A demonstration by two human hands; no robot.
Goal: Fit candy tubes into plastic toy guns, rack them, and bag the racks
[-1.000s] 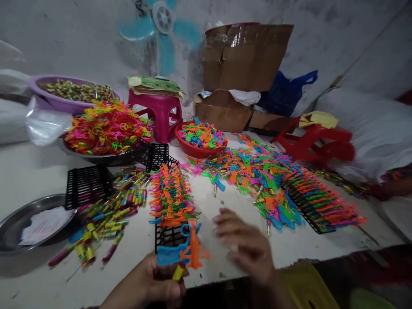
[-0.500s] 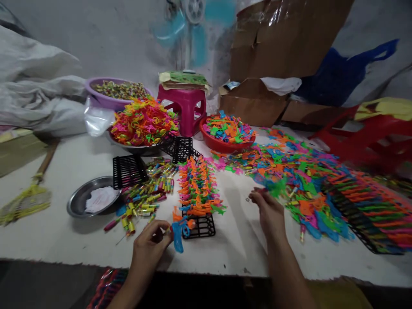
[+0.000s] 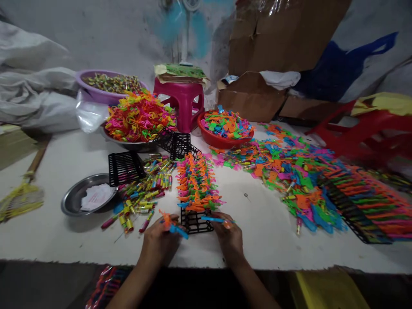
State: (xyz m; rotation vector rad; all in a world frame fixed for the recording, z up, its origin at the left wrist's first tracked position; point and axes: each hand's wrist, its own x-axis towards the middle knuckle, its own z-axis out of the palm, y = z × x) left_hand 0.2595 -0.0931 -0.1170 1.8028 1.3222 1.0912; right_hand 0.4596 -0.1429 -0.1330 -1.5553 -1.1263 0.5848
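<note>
My left hand (image 3: 158,243) is closed on small plastic toy pieces, a blue piece (image 3: 179,231) and an orange piece (image 3: 166,219), at the near left of the rack. A thin blue plastic piece (image 3: 212,219) sticks out leftward from the closed fingers of my right hand (image 3: 230,241). Its exact kind I cannot make out. Between the hands lies a black plastic grid rack (image 3: 197,226), its near end bare. Rows of orange, green, pink and blue toy pieces (image 3: 197,182) stand on its farther part.
Printed tubes (image 3: 138,204) lie left of the rack, near a metal bowl (image 3: 69,204) holding paper. Loose coloured pieces (image 3: 289,171) spread across the right, beside another filled rack (image 3: 363,201). A red basin (image 3: 207,137) and a pink stool (image 3: 185,96) stand behind.
My right hand has come left from beside the loose pieces to the rack's near end, with a blue piece in it. My left hand remains near the rack, its pieces now turned differently.
</note>
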